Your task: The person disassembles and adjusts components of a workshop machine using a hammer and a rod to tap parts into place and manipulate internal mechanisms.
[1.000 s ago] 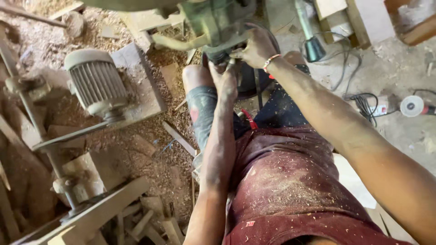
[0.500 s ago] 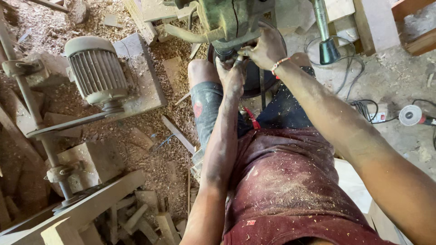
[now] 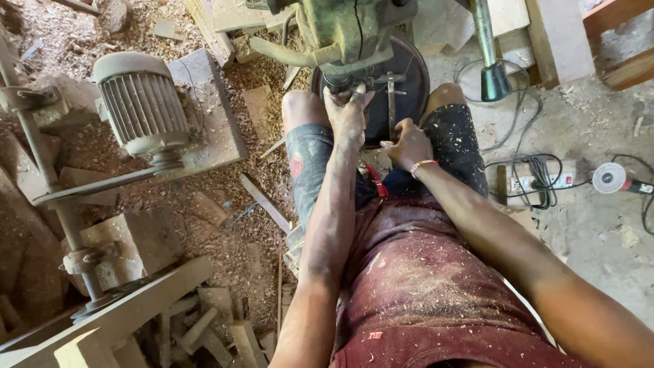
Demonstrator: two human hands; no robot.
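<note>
Fingers of the left hand (image 3: 349, 112) reach up to the underside of the green machine head (image 3: 347, 31) at the top centre of the frame, their tips pressed together on a small part (image 3: 359, 88) just under it; what exactly they pinch is too small to tell. Lower and to the right, the right hand (image 3: 407, 144) curls loosely against the dark round wheel (image 3: 402, 88), beside the thin metal strip (image 3: 390, 102) that runs down its face; whether those fingers actually grip anything I cannot tell.

Nearest the camera, at the bottom of the frame, a dark red shirt (image 3: 422, 293) is dusted with sawdust, and both forearms stretch upward over dark shorts (image 3: 456, 146) and bare knees. Judging by the pose, the work at the machine is mid-way: both hands are on the machine's lower part, nothing looks finished or let go, and the fitting or adjusting seems yet to be completed.

Left of the legs, a sawdust-covered floor (image 3: 238, 232) holds offcuts and wooden blocks. Further toward the upper left sits a grey ribbed electric motor (image 3: 139, 102) on a board. At the right edge, a power strip (image 3: 535, 182) with coiled cables lies near an angle grinder (image 3: 613, 178) on the concrete.
</note>
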